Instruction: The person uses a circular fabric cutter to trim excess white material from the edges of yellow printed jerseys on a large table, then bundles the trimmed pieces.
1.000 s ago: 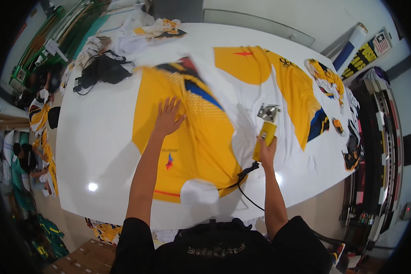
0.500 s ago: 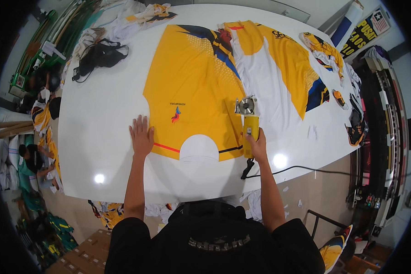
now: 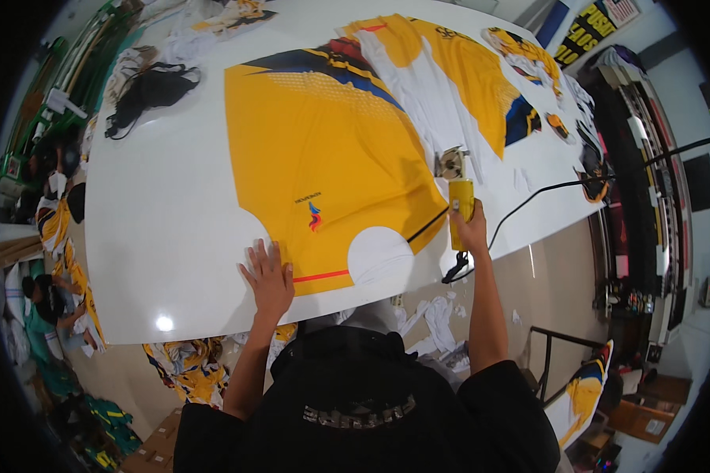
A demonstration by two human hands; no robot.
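A yellow jersey panel (image 3: 323,150) with dark blue and red patterning at its far end lies on the white table (image 3: 158,236). Its round neck cutout faces me. My left hand (image 3: 268,277) rests with fingers spread at the panel's near left edge, by the red stripe. Wrapped in my right hand (image 3: 472,230) is a yellow handheld electric fabric cutter (image 3: 461,197), at the panel's right edge beside the black stripe. The cutter's metal head (image 3: 451,163) points away from me, and its blade is blurred.
Another yellow and white jersey piece (image 3: 457,79) lies beyond the panel. A black bag (image 3: 154,85) sits far left. The black power cable (image 3: 560,186) runs right from the cutter. An orange tape measure-like object (image 3: 558,124) lies far right. Fabric scraps (image 3: 438,323) litter the floor.
The panel has turned counterclockwise, its far end swinging left and its neck end right. My left hand has shifted right and nearer; my right hand carried the cutter rightward. The view has shifted too.
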